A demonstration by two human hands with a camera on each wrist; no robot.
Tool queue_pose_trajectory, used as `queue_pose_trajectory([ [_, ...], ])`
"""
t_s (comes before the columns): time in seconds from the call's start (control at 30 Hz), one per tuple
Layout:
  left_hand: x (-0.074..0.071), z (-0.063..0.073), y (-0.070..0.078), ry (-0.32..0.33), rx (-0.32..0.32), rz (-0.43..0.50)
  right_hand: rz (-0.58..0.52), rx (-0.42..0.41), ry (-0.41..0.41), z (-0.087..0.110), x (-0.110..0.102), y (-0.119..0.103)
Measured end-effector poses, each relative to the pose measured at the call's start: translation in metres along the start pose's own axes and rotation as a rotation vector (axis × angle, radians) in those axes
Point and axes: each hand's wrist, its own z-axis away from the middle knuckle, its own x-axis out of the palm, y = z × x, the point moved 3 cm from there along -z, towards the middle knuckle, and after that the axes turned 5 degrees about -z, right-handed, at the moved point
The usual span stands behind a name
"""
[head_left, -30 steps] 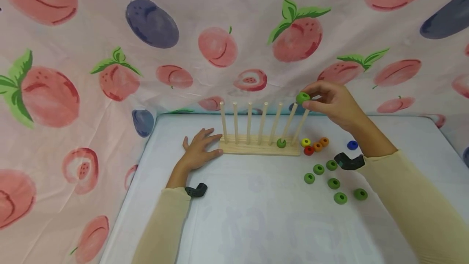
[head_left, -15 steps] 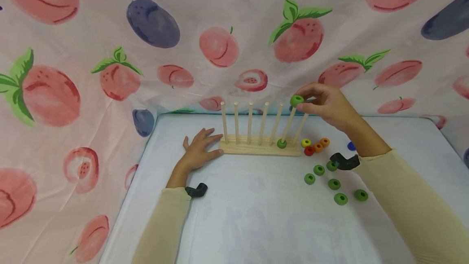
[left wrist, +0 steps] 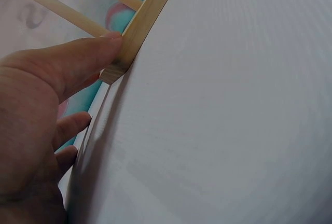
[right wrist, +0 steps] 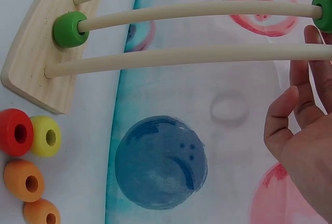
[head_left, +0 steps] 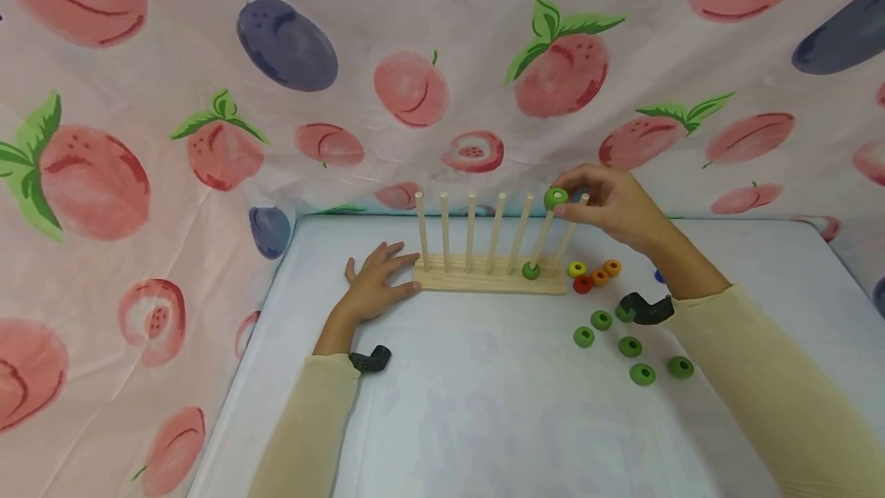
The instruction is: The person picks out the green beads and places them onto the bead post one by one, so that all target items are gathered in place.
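Right of the head view's centre, the right hand (head_left: 617, 203) pinches a green bead (head_left: 556, 198) at the tip of a peg (head_left: 542, 237); a loosened pinch could perhaps let it drop and roll. The left hand (head_left: 376, 287), its fingers spread, touches the wooden base (head_left: 477, 283). Behind the white table (head_left: 470, 383), fruit-printed cloth (head_left: 477, 37) fills the upper frame.

The person's pale yellow left sleeve (head_left: 307, 413) and matching right sleeve (head_left: 774, 383) are ending in plain cuffs (head_left: 335, 360); a small, black, bent left camera (head_left: 371, 360) and a similar right camera (head_left: 647, 309) are sitting alongside.
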Motion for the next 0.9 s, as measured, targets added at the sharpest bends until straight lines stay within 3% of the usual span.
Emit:
queue_pose_trajectory([
  [0.9,0.0029,-0.0021,-0.0038,-0.004,-0.006,-0.007,0.048,0.024,0.003,0.0046,0.0023,0.0087],
])
